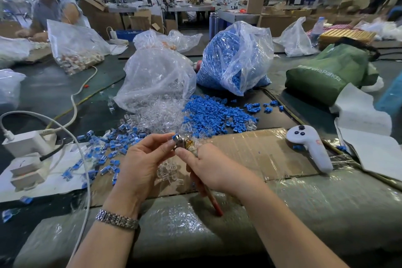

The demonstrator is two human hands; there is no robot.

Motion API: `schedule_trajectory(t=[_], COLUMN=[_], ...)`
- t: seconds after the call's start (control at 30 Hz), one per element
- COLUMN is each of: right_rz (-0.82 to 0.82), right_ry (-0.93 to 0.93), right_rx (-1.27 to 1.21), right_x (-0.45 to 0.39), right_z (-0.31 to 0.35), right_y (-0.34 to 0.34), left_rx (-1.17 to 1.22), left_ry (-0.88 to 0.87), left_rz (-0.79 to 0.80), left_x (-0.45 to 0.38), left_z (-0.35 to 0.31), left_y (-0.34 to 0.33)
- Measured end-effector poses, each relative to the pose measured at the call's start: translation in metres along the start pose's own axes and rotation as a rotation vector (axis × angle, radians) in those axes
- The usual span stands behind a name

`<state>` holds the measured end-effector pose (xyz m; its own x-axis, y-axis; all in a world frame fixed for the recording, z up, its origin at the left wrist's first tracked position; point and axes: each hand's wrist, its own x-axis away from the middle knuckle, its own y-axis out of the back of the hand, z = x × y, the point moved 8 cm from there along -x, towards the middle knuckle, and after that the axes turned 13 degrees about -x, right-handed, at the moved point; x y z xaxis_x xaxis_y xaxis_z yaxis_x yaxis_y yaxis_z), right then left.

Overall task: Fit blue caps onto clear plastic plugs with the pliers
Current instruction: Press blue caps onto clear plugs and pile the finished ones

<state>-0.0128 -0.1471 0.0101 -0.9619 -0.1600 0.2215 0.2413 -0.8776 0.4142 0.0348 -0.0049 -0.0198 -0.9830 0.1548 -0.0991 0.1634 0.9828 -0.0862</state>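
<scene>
Two bare hands meet above a taped cardboard sheet (250,150) on the desk (315,202). The right hand (208,167) wraps its grip around the pliers (185,144), whose red handle sticks out below the palm. The left hand (141,159) pinches a blue cap (175,137) at the pliers' metal tip, just above the right thumb. Beyond the grips lie a pile of loose blue caps (215,115) and a heap of clear plugs (156,119). Left of the left hand lie capped plugs (113,146).
</scene>
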Motion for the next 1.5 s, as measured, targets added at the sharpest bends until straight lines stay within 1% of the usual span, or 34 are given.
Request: schedule_trajectory(t=[0.17,0.27,0.3,0.4,0.47,0.53,0.6,0.67,0.77,0.83,0.87,0.93,0.97,1.0,1.07,1.1,1.13,1.17,1.27,1.5], right_rz=[0.052,0.121,0.121,0.025,-0.111,-0.252,-0.327,-0.354,-0.365,-0.403,-0.430,-0.493,-0.488,-0.435,-0.224,-0.131,-0.077,-0.063,-0.109,-0.163], right_ry=[-0.014,-0.045,-0.043,-0.014,-0.006,-0.010,-0.078,-0.180,-0.283,-0.306,-0.300,-0.225,-0.161,-0.096,-0.022,-0.011,0.004,0.015,0.020,0.035], right_rx=[-0.024,-0.093,-0.083,-0.002,0.086,0.260,0.416,0.553,0.723,0.759,0.774,0.790,0.768,0.695,0.450,0.379,0.388,0.447,0.635,0.730], right_x=[-0.004,0.000,0.002,0.003,-0.002,-0.008,-0.015,-0.023,-0.030,-0.032,-0.031,-0.029,-0.029,-0.029,-0.027,-0.025,-0.024,-0.023,-0.027,-0.040], right_z=[-0.003,-0.005,-0.004,-0.002,-0.005,-0.010,-0.024,-0.042,-0.057,-0.058,-0.055,-0.043,-0.036,-0.029,-0.019,-0.015,-0.009,-0.004,0.003,0.002], right_y=[0.001,0.006,0.011,0.036,0.062,0.090,0.107,0.113,0.111,0.112,0.111,0.104,0.097,0.086,0.057,0.043,0.032,0.025,0.015,0.013], left_rx=[-0.074,-0.030,0.004,0.070,0.031,-0.094,-0.312,-0.591,-0.977,-1.131,-1.187,-1.265,-1.268,-1.260,-1.269,-1.300,-1.338,-1.369,-1.432,-1.362], left_ry=[-0.003,0.000,0.002,0.001,-0.010,-0.024,-0.042,-0.062,-0.060,-0.031,-0.023,-0.030,-0.033,-0.025,0.020,0.038,0.048,0.050,0.055,0.047], left_rz=[-0.025,-0.012,-0.024,-0.079,-0.122,-0.165,-0.220,-0.316,-0.507,-0.594,-0.595,-0.534,-0.483,-0.419,-0.267,-0.190,-0.122,-0.066,0.048,0.059], left_x=[-0.002,-0.004,-0.005,-0.005,-0.003,0.000,0.003,0.004,0.006,0.007,0.006,0.003,0.002,0.002,0.002,0.004,0.005,0.006,0.007,-0.010], left_z=[0.003,0.002,0.002,0.000,-0.003,-0.007,-0.013,-0.019,-0.032,-0.038,-0.040,-0.042,-0.042,-0.040,-0.032,-0.028,-0.024,-0.021,-0.014,-0.006], left_y=[0.005,0.003,0.004,0.013,0.019,0.025,0.032,0.039,0.052,0.062,0.064,0.061,0.057,0.053,0.044,0.040,0.036,0.032,0.019,-0.011])
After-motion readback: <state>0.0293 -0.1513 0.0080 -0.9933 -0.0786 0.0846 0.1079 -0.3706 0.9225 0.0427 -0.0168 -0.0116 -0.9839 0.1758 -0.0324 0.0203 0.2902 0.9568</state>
